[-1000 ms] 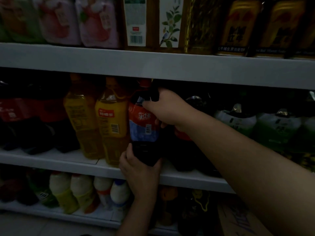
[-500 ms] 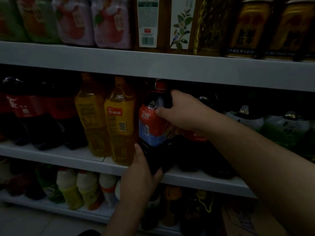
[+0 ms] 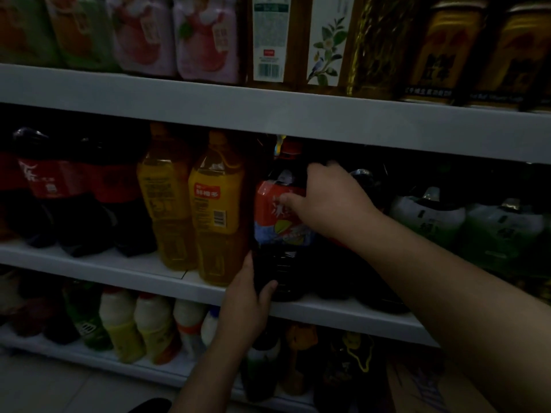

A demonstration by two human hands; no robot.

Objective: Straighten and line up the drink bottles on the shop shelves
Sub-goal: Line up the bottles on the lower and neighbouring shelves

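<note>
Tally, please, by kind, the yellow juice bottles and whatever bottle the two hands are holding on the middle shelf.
yellow juice bottles: 2
dark bottle with a red-and-blue label, held by the left hand and the right hand: 1
Total: 3

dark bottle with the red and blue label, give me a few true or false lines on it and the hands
1. Both hands hold the dark bottle. True.
2. The left hand grips its cap. False: it grips the lower part near the base, while the right hand holds the upper part at the label.
3. The dark bottle is just right of two yellow bottles. True.
4. It is at the bottom shelf. False: it is at the middle shelf.
</note>
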